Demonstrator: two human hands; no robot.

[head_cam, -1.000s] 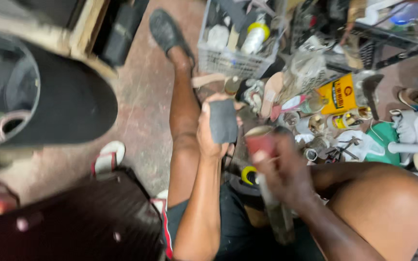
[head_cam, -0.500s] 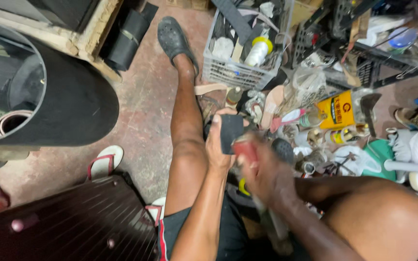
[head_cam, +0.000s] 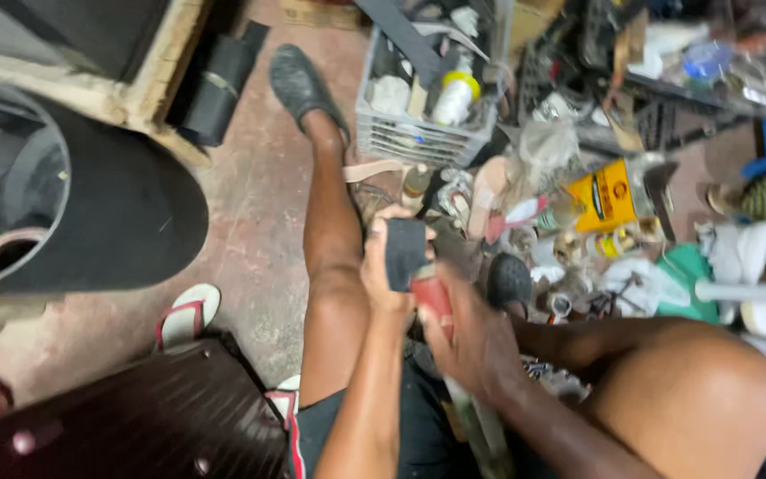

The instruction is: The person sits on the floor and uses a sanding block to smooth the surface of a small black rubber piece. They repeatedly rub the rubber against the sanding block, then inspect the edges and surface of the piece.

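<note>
My left hand (head_cam: 381, 270) grips a small dark rectangular piece (head_cam: 403, 253), held upright above my left thigh. My right hand (head_cam: 472, 341) is closed around a reddish, blurred object (head_cam: 432, 293) pressed against the lower edge of the dark piece. A pale, worn block or post (head_cam: 480, 426) stands below my hands between my legs. My left leg stretches out over the floor and ends in a dark shoe (head_cam: 299, 80). What the reddish object is cannot be made out.
A grey plastic crate (head_cam: 418, 137) with bottles and scraps stands ahead. Clutter of cans, a yellow container (head_cam: 609, 195), rags and shoes fills the right. A large black rubber roll (head_cam: 108, 213) lies left, a dark red case (head_cam: 135, 426) bottom left, a sandal (head_cam: 183, 315) beside it.
Both hands have stayed together on the dark piece. The reddish object shifted from right of the piece to its lower edge. The view tilted down slightly.
</note>
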